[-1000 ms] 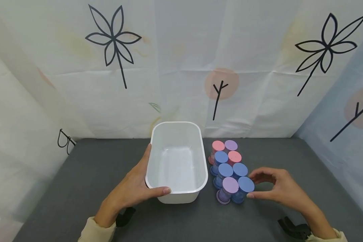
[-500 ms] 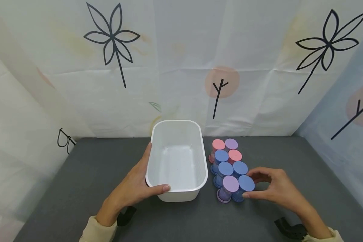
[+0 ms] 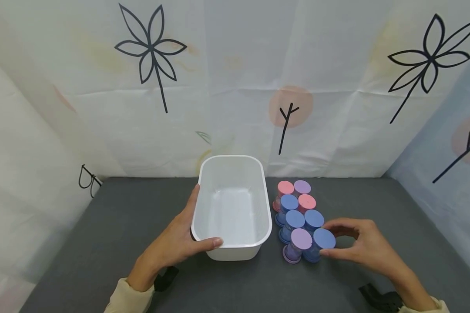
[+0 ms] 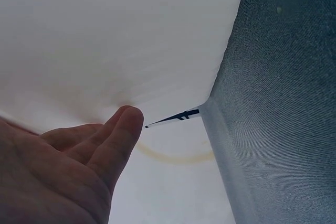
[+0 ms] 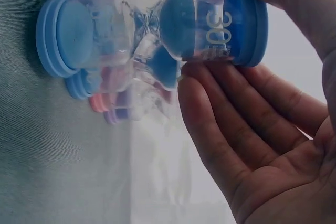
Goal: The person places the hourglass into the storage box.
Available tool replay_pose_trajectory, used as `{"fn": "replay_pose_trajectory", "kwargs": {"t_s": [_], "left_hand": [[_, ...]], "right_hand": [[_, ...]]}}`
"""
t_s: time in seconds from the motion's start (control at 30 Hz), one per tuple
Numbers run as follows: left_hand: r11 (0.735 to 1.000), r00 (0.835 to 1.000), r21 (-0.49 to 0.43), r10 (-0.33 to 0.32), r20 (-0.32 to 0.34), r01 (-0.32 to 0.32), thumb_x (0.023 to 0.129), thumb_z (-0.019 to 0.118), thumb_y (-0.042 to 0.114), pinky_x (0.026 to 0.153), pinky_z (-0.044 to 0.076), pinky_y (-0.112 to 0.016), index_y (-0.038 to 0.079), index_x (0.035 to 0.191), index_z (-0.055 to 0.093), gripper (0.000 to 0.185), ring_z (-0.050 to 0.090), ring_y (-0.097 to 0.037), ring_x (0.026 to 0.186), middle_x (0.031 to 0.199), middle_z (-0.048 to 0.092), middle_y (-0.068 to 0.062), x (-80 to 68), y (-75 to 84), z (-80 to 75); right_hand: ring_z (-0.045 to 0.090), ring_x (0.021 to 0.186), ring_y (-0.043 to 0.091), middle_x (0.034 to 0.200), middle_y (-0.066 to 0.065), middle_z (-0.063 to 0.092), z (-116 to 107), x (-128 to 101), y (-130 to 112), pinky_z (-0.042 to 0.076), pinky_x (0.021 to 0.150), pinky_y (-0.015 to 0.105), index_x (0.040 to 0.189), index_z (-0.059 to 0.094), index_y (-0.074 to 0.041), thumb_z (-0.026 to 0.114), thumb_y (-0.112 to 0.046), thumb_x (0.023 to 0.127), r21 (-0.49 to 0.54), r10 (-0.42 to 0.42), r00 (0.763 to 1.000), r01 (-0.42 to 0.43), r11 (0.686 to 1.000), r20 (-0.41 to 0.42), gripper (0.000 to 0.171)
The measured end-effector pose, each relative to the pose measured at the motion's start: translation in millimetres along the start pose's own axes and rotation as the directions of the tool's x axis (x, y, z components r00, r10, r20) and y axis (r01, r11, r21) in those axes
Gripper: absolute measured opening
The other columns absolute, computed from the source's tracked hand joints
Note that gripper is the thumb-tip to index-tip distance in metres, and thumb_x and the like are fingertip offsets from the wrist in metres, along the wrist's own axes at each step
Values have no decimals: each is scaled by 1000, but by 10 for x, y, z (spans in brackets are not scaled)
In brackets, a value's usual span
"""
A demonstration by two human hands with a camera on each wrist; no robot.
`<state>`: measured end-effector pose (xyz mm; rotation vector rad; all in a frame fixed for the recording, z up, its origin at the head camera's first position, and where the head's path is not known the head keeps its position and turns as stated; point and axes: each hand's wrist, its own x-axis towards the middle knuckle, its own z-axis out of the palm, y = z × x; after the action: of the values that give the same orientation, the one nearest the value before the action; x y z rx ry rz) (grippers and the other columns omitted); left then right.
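Note:
A white plastic tub (image 3: 235, 254) stands in the middle of the table. My left hand (image 3: 176, 239) holds its left front corner, thumb over the rim and fingers along the outer side; in the left wrist view those fingers (image 4: 113, 140) lie against the wall. To the right of the tub stand sand timers in two rows. My right hand (image 3: 362, 245) pinches the upper end of the front right blue sand timer (image 3: 324, 238), thumb in front and fingers behind. The right wrist view shows this timer (image 5: 218, 30) upright, marked 30. A purple sand timer (image 3: 301, 238) is close at its left.
Behind these two stand more sand timers: blue ones (image 3: 295, 218), two pink-capped ones (image 3: 285, 187) and another purple one (image 3: 302, 187). The dark grey table (image 3: 243, 287) ends at a printed white cloth (image 3: 235, 108) at the back and sides.
My right thumb and fingers have closed in on the blue sand timer, which has shifted slightly right, away from the purple one. My left hand keeps its hold on the tub.

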<state>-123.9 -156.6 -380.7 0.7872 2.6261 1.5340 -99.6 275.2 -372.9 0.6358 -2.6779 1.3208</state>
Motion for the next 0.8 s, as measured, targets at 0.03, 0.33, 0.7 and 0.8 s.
{"fn": "replay_pose_trajectory", "kwargs": {"t_s": [0.03,0.33,0.7,0.8], "left_hand": [[1000,1000,-2,0,1,0,80,87,41,88,51,-39,31,164,-3,124,60,-20,109,149,44,-2,1,1,2],[1000,1000,11,-11,-10,11,79,88,43,89,51,-39,31,164,-3,125,60,-18,109,150,43,0,0,5,8],[999,999,25,-43,-22,43,77,88,45,86,52,-38,33,164,-3,126,62,-14,106,144,47,6,-12,18,6],[999,999,25,-44,-20,45,77,88,44,85,52,-38,32,164,-2,126,62,-15,106,145,48,2,-12,19,5]], "right_hand": [[69,86,12,101,-2,74,-23,-8,-12,53,79,21,108,75,-16,94,-11,71,3,-3,1000,3,1000,-1,42],[68,94,13,106,4,71,-273,-94,-194,51,86,18,113,74,-6,89,12,67,46,-143,988,146,988,-57,51],[68,96,24,109,23,69,-364,-24,-319,52,90,24,114,57,27,65,43,59,465,-281,928,366,806,-244,58],[69,94,24,109,23,69,-359,45,-413,54,86,25,115,57,27,64,43,61,473,-258,930,357,805,-262,57]]}}
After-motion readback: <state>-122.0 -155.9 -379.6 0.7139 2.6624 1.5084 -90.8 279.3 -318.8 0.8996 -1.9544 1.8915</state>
